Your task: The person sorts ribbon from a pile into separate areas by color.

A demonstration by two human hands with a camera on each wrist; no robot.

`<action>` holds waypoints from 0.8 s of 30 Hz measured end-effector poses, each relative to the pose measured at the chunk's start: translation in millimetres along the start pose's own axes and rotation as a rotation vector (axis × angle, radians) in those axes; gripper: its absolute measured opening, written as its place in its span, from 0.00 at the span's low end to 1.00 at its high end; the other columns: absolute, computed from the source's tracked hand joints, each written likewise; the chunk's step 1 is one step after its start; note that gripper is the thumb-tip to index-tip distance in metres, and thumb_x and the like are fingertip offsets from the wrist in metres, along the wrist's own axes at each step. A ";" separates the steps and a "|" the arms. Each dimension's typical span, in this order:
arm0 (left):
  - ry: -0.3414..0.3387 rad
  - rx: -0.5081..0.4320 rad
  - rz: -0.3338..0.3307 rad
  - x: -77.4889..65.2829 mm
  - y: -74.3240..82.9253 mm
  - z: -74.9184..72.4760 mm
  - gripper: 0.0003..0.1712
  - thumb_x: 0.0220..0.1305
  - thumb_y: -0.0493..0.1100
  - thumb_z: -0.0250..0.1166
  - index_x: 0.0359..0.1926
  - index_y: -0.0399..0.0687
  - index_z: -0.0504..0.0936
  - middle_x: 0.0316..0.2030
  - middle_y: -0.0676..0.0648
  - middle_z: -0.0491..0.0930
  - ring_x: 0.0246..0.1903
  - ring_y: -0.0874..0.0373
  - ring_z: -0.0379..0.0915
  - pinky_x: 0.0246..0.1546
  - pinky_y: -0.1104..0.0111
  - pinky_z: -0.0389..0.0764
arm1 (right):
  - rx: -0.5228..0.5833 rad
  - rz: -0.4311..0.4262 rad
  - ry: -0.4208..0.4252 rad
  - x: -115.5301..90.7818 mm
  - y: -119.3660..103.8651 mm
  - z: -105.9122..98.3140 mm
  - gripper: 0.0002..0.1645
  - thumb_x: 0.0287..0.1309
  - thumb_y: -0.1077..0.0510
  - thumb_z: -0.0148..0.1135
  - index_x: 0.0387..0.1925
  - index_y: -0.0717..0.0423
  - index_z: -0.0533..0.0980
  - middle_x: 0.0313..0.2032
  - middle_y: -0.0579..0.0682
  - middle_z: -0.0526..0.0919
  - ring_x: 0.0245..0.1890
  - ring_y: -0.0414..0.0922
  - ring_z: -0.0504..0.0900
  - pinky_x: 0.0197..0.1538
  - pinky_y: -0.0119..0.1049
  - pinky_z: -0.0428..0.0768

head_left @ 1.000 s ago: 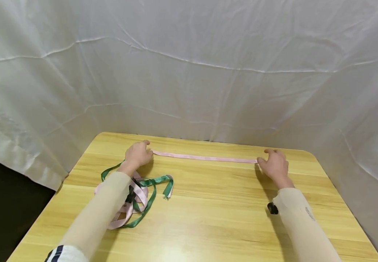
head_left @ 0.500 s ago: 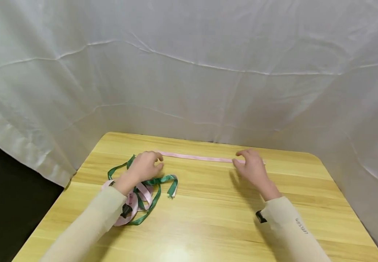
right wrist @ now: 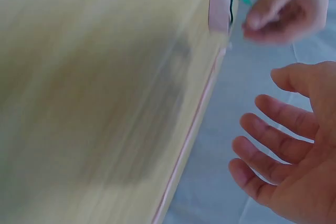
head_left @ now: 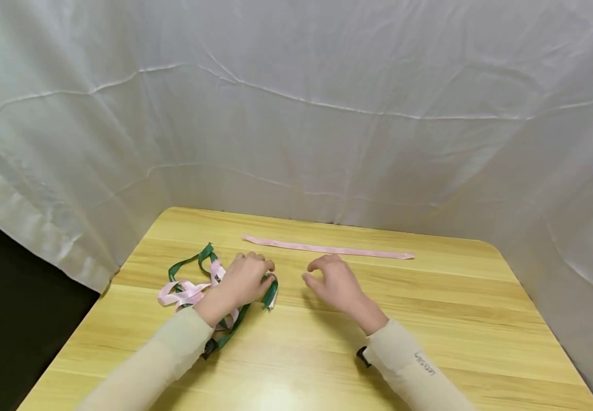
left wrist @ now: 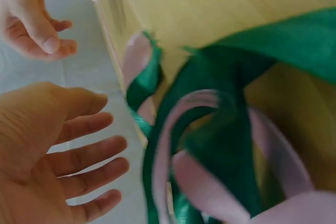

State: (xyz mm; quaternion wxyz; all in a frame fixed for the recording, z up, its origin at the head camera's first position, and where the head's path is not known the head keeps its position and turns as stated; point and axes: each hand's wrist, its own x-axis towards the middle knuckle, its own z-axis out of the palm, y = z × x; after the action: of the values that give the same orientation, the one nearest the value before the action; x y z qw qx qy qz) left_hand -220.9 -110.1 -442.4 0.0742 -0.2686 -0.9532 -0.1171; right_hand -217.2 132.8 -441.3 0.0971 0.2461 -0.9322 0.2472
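My left hand (head_left: 244,279) hovers over a tangle of green ribbon (head_left: 232,331) and pink ribbon (head_left: 185,294) at the left of the table. In the left wrist view its fingers (left wrist: 92,156) are spread and relaxed, with nothing between them, beside the looped ribbons. My right hand (head_left: 336,285) hangs above the table's middle, fingers loosely bent and holding nothing, as the right wrist view also shows. Behind both hands a straight pink ribbon strip (head_left: 327,249) lies flat across the far part of the table. Part of the tangle is hidden under my left hand and wrist.
The wooden table (head_left: 456,319) has rounded far corners. A white curtain (head_left: 327,114) hangs behind it and along the sides. Dark space (head_left: 13,314) shows past the left edge.
Both hands have come away from the ends of the straight pink ribbon, which stays lying there. My right hand moved left and nearer; my left hand moved nearer, over the tangle.
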 end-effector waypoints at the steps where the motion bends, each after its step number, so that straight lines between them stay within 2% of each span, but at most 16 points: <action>1: 0.004 0.007 -0.019 1.3 -1.2 2.7 0.11 0.71 0.45 0.71 0.48 0.44 0.89 0.40 0.44 0.88 0.41 0.45 0.84 0.44 0.50 0.80 | 0.005 -0.004 -0.020 1.0 -5.1 3.5 0.11 0.66 0.54 0.72 0.41 0.60 0.87 0.44 0.56 0.91 0.49 0.56 0.85 0.54 0.51 0.84; 5: 0.010 0.007 -0.064 7.6 -6.6 13.1 0.11 0.71 0.45 0.71 0.48 0.44 0.89 0.41 0.42 0.89 0.43 0.43 0.84 0.45 0.48 0.81 | 0.020 -0.048 -0.082 5.5 -19.4 17.9 0.11 0.66 0.55 0.71 0.40 0.60 0.88 0.40 0.55 0.91 0.45 0.54 0.85 0.50 0.49 0.84; 8: -0.001 -0.027 -0.065 11.6 -9.7 18.9 0.10 0.70 0.43 0.71 0.46 0.42 0.90 0.40 0.42 0.90 0.40 0.44 0.86 0.45 0.48 0.83 | 0.020 -0.074 -0.104 8.6 -25.9 27.8 0.10 0.67 0.55 0.70 0.39 0.60 0.88 0.39 0.54 0.91 0.43 0.53 0.85 0.49 0.48 0.84; 11: -0.022 -0.071 -0.064 13.4 -11.3 22.2 0.08 0.69 0.40 0.71 0.44 0.40 0.90 0.39 0.42 0.90 0.35 0.48 0.85 0.43 0.52 0.85 | 0.026 -0.079 -0.119 10.4 -29.8 35.0 0.10 0.68 0.56 0.70 0.37 0.60 0.88 0.39 0.54 0.91 0.42 0.52 0.85 0.48 0.47 0.83; 15: -0.034 -0.108 -0.072 12.8 -12.3 24.1 0.05 0.68 0.37 0.71 0.33 0.42 0.90 0.31 0.46 0.88 0.27 0.56 0.79 0.34 0.60 0.83 | 0.028 -0.060 -0.140 11.3 -32.2 41.3 0.10 0.69 0.56 0.68 0.36 0.59 0.88 0.36 0.54 0.89 0.38 0.51 0.83 0.44 0.44 0.82; 19: -0.045 -0.159 -0.077 11.2 -12.6 23.9 0.14 0.70 0.39 0.69 0.24 0.48 0.85 0.22 0.52 0.80 0.23 0.61 0.69 0.27 0.67 0.73 | 0.031 -0.005 -0.152 11.5 -32.1 45.6 0.14 0.70 0.56 0.65 0.50 0.63 0.84 0.29 0.49 0.84 0.33 0.46 0.79 0.35 0.37 0.77; 22: -0.050 -0.205 -0.061 8.5 -11.9 22.0 0.16 0.72 0.42 0.68 0.24 0.51 0.83 0.22 0.54 0.75 0.24 0.61 0.67 0.28 0.68 0.70 | 0.036 0.031 -0.153 11.7 -31.9 47.0 0.25 0.72 0.57 0.63 0.64 0.65 0.76 0.21 0.44 0.78 0.24 0.42 0.73 0.27 0.33 0.70; 24: -0.051 -0.229 -0.040 6.1 -10.8 19.0 0.15 0.73 0.42 0.68 0.25 0.51 0.83 0.23 0.54 0.74 0.26 0.61 0.66 0.29 0.69 0.69 | 0.035 0.040 -0.149 11.9 -32.7 46.2 0.28 0.73 0.57 0.62 0.68 0.65 0.72 0.20 0.43 0.76 0.20 0.39 0.70 0.23 0.31 0.67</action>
State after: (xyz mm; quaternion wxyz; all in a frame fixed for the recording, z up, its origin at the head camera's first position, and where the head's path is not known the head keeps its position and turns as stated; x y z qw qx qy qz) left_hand -233.2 -111.1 -461.4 0.0165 -0.2591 -0.9404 -0.2196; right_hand -213.7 79.6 -463.8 0.0180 0.2468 -0.9371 0.2463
